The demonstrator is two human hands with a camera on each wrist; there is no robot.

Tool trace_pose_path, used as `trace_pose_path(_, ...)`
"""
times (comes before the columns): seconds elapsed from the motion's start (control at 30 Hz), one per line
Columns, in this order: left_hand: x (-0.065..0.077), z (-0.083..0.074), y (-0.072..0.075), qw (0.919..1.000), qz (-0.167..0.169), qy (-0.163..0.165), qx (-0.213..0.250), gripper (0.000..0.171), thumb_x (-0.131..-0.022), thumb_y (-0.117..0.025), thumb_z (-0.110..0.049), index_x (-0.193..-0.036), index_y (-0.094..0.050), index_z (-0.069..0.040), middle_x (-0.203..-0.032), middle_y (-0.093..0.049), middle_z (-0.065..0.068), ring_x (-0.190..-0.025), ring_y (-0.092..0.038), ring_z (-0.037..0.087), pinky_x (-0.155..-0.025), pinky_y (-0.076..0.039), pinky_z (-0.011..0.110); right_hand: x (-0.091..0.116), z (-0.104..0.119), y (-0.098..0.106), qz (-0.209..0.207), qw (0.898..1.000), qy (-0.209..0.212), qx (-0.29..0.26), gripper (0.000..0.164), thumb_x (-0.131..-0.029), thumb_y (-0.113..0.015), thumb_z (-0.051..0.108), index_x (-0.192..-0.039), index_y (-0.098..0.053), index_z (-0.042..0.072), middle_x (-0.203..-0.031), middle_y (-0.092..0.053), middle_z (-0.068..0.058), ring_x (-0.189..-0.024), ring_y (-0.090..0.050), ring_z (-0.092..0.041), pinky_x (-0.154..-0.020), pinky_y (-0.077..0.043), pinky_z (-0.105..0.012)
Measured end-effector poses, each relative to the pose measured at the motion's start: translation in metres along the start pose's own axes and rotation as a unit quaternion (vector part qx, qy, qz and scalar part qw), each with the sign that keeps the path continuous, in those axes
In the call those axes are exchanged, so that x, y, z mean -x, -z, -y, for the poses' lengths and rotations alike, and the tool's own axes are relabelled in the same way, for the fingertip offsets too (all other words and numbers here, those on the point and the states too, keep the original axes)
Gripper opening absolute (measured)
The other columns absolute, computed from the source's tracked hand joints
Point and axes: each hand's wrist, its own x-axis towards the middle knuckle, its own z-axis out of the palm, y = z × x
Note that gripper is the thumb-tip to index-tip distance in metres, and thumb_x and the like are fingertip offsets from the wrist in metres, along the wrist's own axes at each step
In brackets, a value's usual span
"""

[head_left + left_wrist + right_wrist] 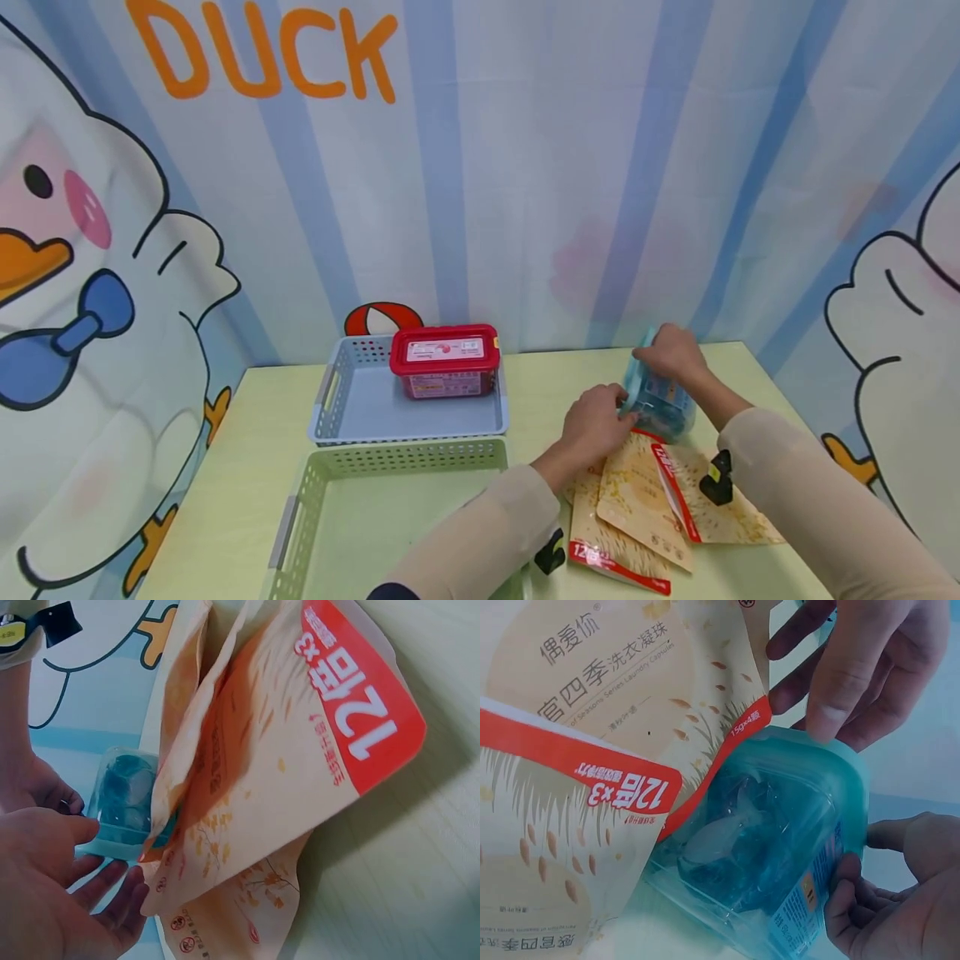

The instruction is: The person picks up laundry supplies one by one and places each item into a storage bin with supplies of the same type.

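Observation:
A clear plastic tub with a teal lid and blue laundry capsules inside is tipped on its side at the table's right back. My right hand grips the lid end from above, fingers curled at its edge in the right wrist view. At the lid's other edge is my left hand, thumb and fingers about the rim. Beige laundry capsule pouches with red bands lie overlapping just in front of the tub. One pouch stands large in the left wrist view, partly covering the tub.
A blue basket at the back holds a red-lidded tub. Nearer me is a green basket, partly hidden by my left sleeve. A printed duck curtain hangs behind the table.

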Motion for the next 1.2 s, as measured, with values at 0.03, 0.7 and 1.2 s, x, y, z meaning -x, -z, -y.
trace_pose_path(0.03, -0.001, 0.001, 0.000, 1.0000, -0.002, 0.000, -0.002, 0.032, -0.102, -0.073, -0.036, -0.128, -0.072, -0.018, -0.108, -0.071, -0.006, -0.081, -0.065, 0.006, -0.072, -0.056, 0.025, 0.000, 0.000, 0.000, -0.001, 1.000, 0.002, 0.001, 0.047, -0.098, -0.064, 0.025, -0.060, -0.039, 0.016, -0.052, -0.031, 0.003, -0.045, -0.036, -0.014, -0.048, -0.040, -0.032)
trace_pose_path(0.7, -0.002, 0.006, 0.002, 0.9995, -0.003, -0.028, 0.015, 0.032, -0.107, -0.061, -0.045, -0.128, -0.070, -0.023, -0.113, -0.067, -0.005, -0.090, -0.065, 0.009, -0.073, -0.055, 0.027, 0.003, 0.001, -0.006, -0.017, 0.996, -0.037, -0.084, 0.050, -0.101, -0.063, 0.029, -0.055, -0.055, 0.012, -0.048, -0.057, -0.005, -0.044, -0.058, -0.020, -0.047, -0.052, -0.035)
trace_pose_path(1.2, -0.004, 0.021, 0.020, 0.9843, 0.017, 0.107, 0.139, 0.054, -0.111, -0.053, -0.045, -0.136, -0.055, 0.003, -0.121, -0.061, 0.018, -0.102, -0.065, 0.031, -0.089, -0.055, 0.045, 0.016, 0.023, -0.006, -0.012, 0.981, -0.031, -0.189, 0.037, -0.106, -0.063, 0.026, -0.074, -0.059, 0.008, -0.056, -0.057, -0.002, -0.057, -0.063, -0.022, -0.064, -0.056, -0.039)
